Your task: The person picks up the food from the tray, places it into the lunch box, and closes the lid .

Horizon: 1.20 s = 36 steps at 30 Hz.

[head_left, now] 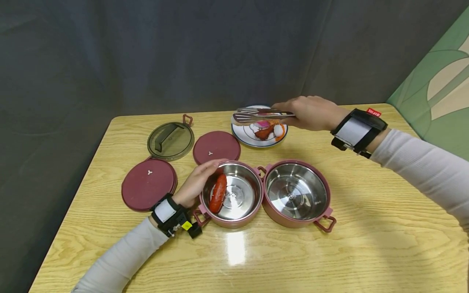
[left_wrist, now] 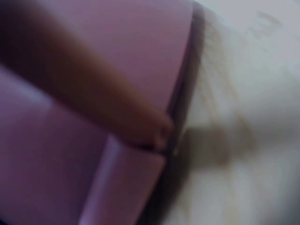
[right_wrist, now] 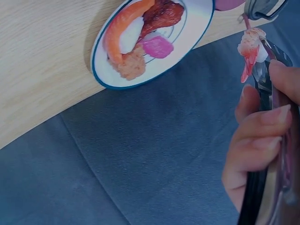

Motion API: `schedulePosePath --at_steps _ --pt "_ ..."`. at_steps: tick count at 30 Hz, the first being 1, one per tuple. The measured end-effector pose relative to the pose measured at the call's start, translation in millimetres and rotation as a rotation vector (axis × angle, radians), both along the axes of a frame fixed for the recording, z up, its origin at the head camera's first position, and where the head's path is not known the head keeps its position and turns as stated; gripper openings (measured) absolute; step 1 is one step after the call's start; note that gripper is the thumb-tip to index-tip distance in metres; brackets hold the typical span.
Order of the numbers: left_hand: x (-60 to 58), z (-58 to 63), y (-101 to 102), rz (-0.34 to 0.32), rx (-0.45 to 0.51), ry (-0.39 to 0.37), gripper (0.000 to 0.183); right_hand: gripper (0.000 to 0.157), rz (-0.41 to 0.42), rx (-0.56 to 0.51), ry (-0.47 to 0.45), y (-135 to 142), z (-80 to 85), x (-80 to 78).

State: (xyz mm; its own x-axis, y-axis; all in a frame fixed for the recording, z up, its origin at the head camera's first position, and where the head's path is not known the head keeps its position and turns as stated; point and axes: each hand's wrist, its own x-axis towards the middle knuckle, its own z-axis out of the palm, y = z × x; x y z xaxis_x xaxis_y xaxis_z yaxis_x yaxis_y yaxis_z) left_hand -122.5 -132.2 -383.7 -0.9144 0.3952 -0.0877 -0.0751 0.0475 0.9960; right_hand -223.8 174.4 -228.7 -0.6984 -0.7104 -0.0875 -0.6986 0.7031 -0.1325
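Metal tongs (head_left: pixel 253 116) in right hand (head_left: pixel 312 113), pink pot (head_left: pixel 231 224) against left hand (head_left: pixel 195 184)

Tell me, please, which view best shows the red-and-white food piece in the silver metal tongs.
The right wrist view: the red-and-white food piece shows close up, colours clear, at the tips of the silver metal tongs. The head view shows it only small and pale; the left wrist view doesn't show it.

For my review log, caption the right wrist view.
Right hand grips tongs holding a red-and-white morsel; a plate of food rests on the table.
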Motion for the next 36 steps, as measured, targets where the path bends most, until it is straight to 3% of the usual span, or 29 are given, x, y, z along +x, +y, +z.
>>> schedulePosePath --at_steps 23,36 --pt "-0.7 -1.9 -1.2 0.009 0.002 -0.008 0.043 0.049 0.103 -0.018 -0.018 -11.5 12.0 24.3" --pt "1.0 0.6 -1.6 0.005 0.002 -0.004 0.044 0.048 0.129 -0.032 -0.081 -16.5 13.1 34.9"
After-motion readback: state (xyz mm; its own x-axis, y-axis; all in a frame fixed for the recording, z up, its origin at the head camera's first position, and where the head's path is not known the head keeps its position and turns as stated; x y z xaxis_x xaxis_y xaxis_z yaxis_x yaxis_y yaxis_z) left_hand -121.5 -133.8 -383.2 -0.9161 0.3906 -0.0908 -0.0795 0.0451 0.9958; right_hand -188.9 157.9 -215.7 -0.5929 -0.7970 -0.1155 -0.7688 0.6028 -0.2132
